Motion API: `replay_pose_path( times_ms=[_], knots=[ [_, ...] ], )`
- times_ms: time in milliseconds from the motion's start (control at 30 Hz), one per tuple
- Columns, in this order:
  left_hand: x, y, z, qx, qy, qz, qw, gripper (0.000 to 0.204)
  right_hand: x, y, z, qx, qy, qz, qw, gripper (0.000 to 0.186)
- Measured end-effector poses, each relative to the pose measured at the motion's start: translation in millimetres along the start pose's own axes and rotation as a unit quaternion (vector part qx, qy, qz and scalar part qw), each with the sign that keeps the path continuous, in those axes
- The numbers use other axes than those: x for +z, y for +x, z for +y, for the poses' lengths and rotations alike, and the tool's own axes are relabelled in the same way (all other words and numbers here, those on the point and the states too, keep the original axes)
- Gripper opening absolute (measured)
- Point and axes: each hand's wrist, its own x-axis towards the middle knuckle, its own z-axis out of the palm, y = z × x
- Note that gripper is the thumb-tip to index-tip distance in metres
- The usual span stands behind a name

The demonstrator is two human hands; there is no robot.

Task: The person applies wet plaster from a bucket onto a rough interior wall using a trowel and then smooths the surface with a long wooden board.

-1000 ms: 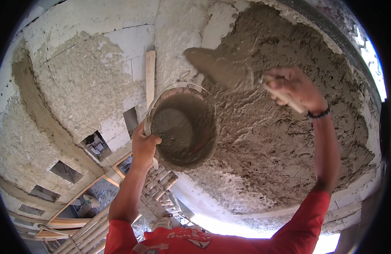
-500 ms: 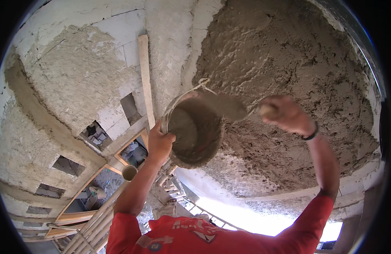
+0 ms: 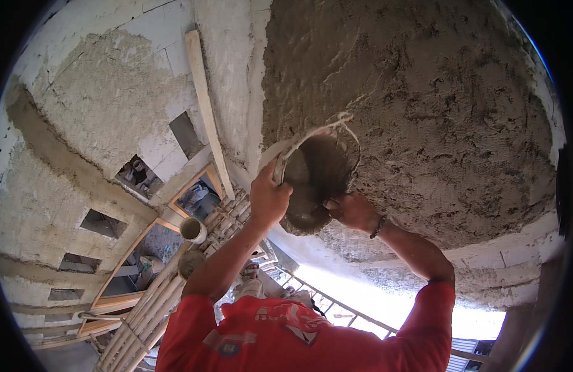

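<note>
My left hand (image 3: 269,197) is closed on the left rim of a round bucket (image 3: 314,161) with wet grey mortar inside and a pale cord-like handle (image 3: 355,136) hanging round its top. My right hand (image 3: 355,216) is at the bucket's lower right, fingers curled on the trowel, whose blade is down inside the bucket and hard to make out in the shadowed mortar. Behind the bucket and to its right, the wall carries a broad coat of wet, rough brown-grey mortar (image 3: 435,105) beside a bare pale strip (image 3: 240,74).
A wooden batten (image 3: 206,99) runs along the block wall at left, beside square openings (image 3: 102,223) and wooden frames (image 3: 178,201). A small pail (image 3: 192,229), bamboo poles (image 3: 137,313) and scaffolding lie below. A railing (image 3: 336,308) crosses the bright gap at lower right.
My right hand has come down and left, bringing the trowel from beside the bucket into it. My left hand and the bucket have shifted right in the view and the bucket looks more tilted.
</note>
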Motion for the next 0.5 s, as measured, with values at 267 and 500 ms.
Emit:
replay_pose_path(
  times_ms=[267,500],
  knots=[
    [-26,2,44,-0.062,-0.269,0.009,0.961,0.059,-78,-29,-8,-0.044,0.099,0.129,0.986,0.033],
    [-51,-3,34,-0.057,-0.313,0.032,0.948,0.062,-199,-72,-43,-0.06,0.071,0.088,0.992,0.036]
  ],
)
